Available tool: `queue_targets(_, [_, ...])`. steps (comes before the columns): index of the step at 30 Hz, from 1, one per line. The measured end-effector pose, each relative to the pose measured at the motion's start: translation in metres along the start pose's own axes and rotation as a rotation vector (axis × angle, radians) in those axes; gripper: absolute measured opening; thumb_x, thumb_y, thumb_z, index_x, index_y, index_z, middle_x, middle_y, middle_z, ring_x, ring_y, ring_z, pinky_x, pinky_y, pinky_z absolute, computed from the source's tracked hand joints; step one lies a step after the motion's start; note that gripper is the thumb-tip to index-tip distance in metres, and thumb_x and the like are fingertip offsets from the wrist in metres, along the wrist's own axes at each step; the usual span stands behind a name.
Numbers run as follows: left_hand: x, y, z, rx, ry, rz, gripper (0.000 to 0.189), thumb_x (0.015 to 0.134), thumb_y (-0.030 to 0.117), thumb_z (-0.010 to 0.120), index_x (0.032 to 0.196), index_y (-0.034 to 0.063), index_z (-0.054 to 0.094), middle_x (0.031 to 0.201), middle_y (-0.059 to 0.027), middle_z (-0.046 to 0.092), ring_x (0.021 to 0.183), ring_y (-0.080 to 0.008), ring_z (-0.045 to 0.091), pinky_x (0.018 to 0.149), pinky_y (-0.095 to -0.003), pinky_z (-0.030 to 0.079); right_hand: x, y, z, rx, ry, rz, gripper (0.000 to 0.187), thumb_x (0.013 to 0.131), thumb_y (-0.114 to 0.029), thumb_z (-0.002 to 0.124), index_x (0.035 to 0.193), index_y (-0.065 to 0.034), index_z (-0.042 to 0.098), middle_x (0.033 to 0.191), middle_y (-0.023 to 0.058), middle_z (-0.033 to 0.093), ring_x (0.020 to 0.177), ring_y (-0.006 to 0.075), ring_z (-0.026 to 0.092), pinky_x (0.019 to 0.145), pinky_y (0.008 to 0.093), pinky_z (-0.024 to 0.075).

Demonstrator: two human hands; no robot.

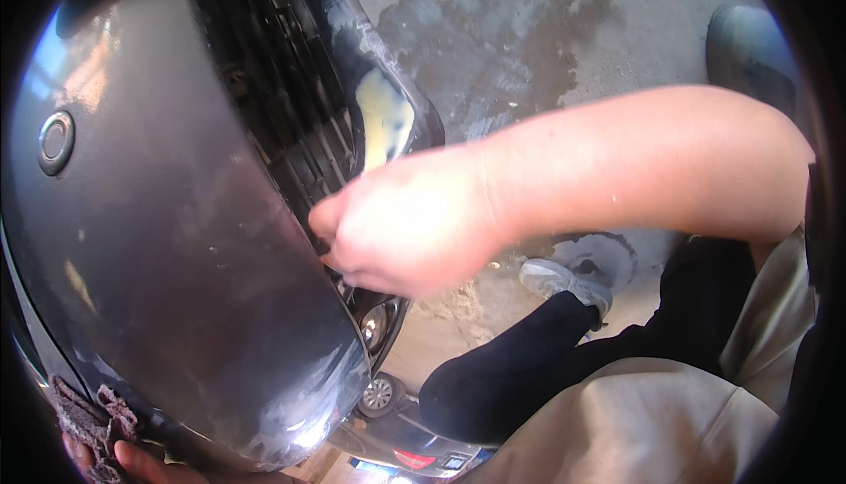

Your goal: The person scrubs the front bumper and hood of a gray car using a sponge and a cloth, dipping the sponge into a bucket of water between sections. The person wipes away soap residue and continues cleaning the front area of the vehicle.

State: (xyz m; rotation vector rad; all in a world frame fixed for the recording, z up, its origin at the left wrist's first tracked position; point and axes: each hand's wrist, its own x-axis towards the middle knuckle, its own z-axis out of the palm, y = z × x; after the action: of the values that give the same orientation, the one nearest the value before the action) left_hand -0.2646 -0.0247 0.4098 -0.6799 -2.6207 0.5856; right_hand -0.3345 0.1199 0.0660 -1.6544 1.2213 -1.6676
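Note:
A dark, glossy car front panel [172, 233] fills the left side, dull and scuffed in places. Across the middle reaches my right hand [410, 226], blurred, its fingers curled in at the panel's edge beside the slatted black grille [297, 68]. Whether anything sits between those fingers is hidden. At the lower left rim, my left hand [142, 461] grips a crumpled purplish-grey cloth [86, 411] against the far end of the panel. Cream-coloured filler [383, 114] covers part of the bumper corner just above my right wrist. Below that hand shows a round lamp [375, 325].
A round ringed fitting [56, 144] is set in the panel. Wet patches stain the concrete floor [529, 28]. My dark-trousered leg [509, 358] and a light shoe [562, 282] are close to the car's edge. Another car [416, 434] stands beyond, near the bottom.

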Motion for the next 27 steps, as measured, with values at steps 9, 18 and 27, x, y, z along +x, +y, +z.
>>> queue_targets(9, [0.001,0.003,0.002,0.043,-0.022,0.016,0.049,0.099,0.021,0.084,0.126,-0.0089,0.055,0.112,-0.0206,0.072,0.099,-0.0331,0.073,0.087,-0.0423,0.062,-0.002,0.015,-0.004,-0.097,0.088,0.243,0.022,0.095,-0.015,0.065,0.102,0.0016,0.078,0.099,0.0175,0.072,0.098,0.0322,0.069,0.089,0.042,0.0592])
queue_targets(18, [0.002,0.005,0.0,0.039,0.002,-0.021,0.054,0.097,0.029,0.087,0.125,-0.0061,0.057,0.114,-0.0184,0.072,0.1,-0.0314,0.073,0.088,-0.0409,0.061,0.0,0.006,-0.004,-0.135,-0.039,0.038,0.025,0.101,-0.018,0.063,0.113,-0.0014,0.078,0.108,0.0184,0.069,0.105,0.036,0.071,0.095,0.0461,0.0585])
queue_targets(27, [0.002,0.008,0.002,0.099,0.003,-0.004,0.057,0.097,0.035,0.087,0.125,-0.0058,0.059,0.113,-0.0186,0.073,0.1,-0.0319,0.073,0.09,-0.0413,0.06,0.002,0.01,-0.002,-0.184,0.021,-0.056,0.02,0.097,-0.016,0.066,0.101,0.0,0.078,0.098,0.0165,0.069,0.095,0.0326,0.072,0.09,0.0416,0.0599])
